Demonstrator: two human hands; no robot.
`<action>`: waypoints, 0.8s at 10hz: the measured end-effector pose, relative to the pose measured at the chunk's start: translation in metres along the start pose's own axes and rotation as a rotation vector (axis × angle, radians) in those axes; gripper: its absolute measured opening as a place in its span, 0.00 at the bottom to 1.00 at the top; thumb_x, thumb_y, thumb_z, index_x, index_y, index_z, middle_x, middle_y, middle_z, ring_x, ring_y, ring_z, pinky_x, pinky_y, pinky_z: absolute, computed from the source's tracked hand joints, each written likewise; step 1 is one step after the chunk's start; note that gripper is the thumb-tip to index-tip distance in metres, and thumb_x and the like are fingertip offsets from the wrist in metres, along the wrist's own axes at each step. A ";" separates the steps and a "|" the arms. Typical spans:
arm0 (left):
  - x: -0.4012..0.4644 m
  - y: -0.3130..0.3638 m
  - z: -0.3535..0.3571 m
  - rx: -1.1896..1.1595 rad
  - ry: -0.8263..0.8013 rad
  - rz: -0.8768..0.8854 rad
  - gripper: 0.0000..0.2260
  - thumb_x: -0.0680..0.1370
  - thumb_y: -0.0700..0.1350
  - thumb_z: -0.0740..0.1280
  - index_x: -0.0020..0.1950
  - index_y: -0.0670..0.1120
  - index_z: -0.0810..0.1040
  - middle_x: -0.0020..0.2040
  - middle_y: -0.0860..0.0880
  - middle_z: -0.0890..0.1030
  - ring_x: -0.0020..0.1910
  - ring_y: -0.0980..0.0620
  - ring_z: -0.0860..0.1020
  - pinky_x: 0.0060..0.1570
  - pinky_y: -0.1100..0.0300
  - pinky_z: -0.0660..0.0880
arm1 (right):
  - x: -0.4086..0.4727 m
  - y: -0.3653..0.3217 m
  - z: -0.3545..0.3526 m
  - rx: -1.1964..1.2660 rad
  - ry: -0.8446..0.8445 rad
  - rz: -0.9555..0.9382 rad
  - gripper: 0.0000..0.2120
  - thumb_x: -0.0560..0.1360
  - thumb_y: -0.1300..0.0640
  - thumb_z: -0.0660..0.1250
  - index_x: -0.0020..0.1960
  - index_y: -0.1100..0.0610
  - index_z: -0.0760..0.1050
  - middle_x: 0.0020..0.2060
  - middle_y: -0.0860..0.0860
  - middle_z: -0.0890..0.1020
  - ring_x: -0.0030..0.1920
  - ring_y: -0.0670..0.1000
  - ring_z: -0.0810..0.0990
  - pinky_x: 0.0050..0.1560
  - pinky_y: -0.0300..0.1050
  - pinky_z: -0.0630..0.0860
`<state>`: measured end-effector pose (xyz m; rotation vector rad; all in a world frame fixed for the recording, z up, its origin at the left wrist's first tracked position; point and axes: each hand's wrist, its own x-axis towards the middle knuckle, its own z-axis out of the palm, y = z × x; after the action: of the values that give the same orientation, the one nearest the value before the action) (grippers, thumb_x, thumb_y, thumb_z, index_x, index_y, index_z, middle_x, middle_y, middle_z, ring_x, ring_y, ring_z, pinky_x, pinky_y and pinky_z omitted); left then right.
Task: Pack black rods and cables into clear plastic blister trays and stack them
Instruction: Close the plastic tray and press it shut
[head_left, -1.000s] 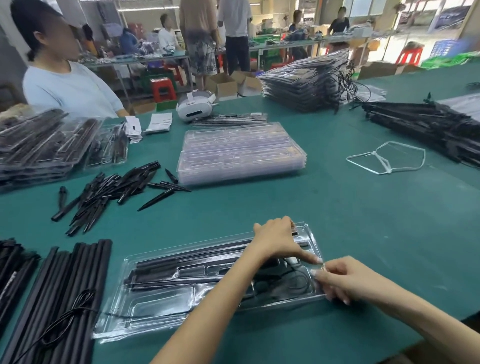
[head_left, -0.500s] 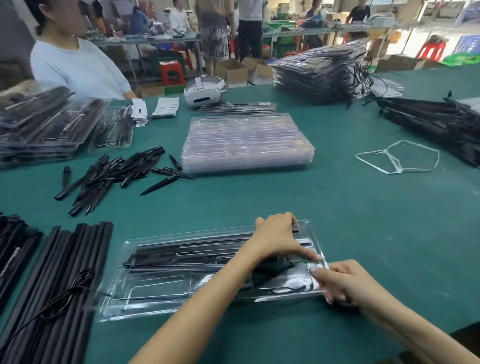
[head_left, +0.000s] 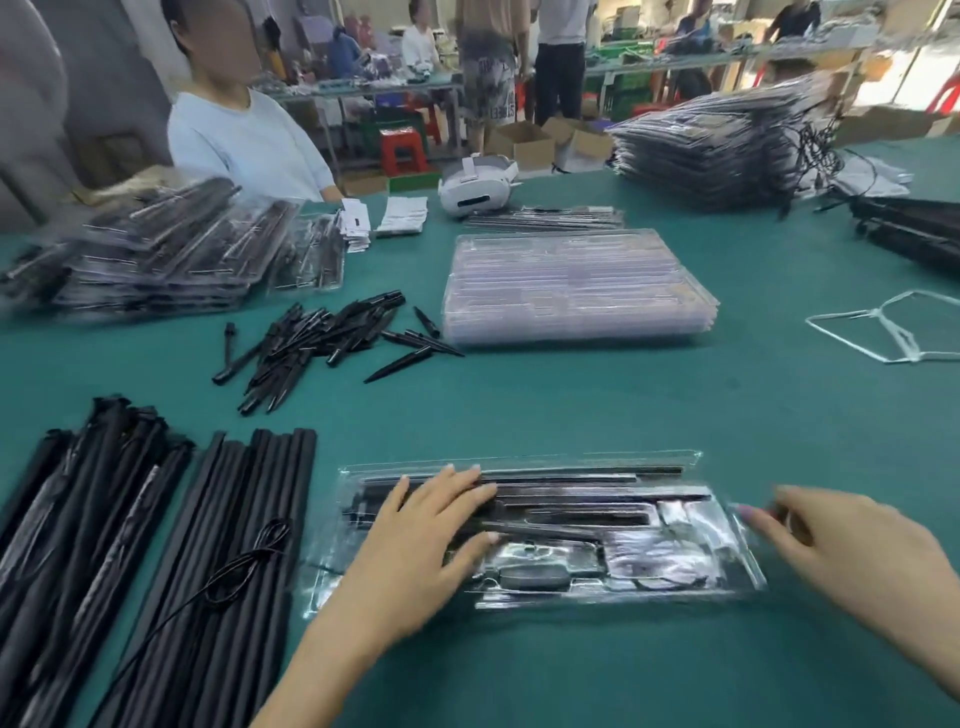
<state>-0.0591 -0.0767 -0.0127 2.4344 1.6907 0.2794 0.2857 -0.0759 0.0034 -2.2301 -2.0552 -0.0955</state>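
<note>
Here, low in the frame, the left hand lies flat, its grip wide, on a glossy clear blister tray holding black rods and a coiled cable. The right hand, blurred, fingers loosely curled, hovers at the tray's right edge. Matte black rods lie lower left on the green worktop; stacked empty trays sit beyond.

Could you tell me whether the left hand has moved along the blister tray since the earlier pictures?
Yes. The left hand has slid from the tray's right end to its left part, lying flat on the blister tray, away from the right hand.
</note>
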 end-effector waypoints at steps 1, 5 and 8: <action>-0.016 0.010 -0.006 0.007 0.013 0.027 0.23 0.81 0.61 0.50 0.76 0.63 0.53 0.76 0.66 0.48 0.73 0.67 0.40 0.73 0.59 0.34 | -0.006 -0.024 -0.013 0.319 0.265 -0.234 0.10 0.74 0.40 0.63 0.39 0.44 0.74 0.33 0.39 0.75 0.35 0.45 0.75 0.31 0.44 0.72; -0.065 0.099 0.021 -2.136 0.170 -0.940 0.17 0.78 0.25 0.56 0.66 0.31 0.67 0.53 0.32 0.76 0.42 0.39 0.75 0.44 0.48 0.72 | -0.032 -0.113 0.039 0.133 0.343 -0.883 0.23 0.73 0.43 0.60 0.56 0.56 0.82 0.53 0.49 0.83 0.49 0.51 0.83 0.50 0.44 0.78; -0.036 0.111 0.030 -1.951 0.579 -1.077 0.22 0.72 0.28 0.69 0.49 0.48 0.60 0.41 0.39 0.76 0.31 0.49 0.72 0.33 0.57 0.74 | -0.055 -0.135 0.033 0.247 0.547 -0.871 0.16 0.77 0.54 0.60 0.40 0.60 0.84 0.34 0.52 0.81 0.31 0.52 0.77 0.34 0.44 0.72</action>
<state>0.0370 -0.1494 -0.0170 0.0124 1.2302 1.4716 0.1459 -0.1155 -0.0310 -0.8996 -2.3364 -0.4281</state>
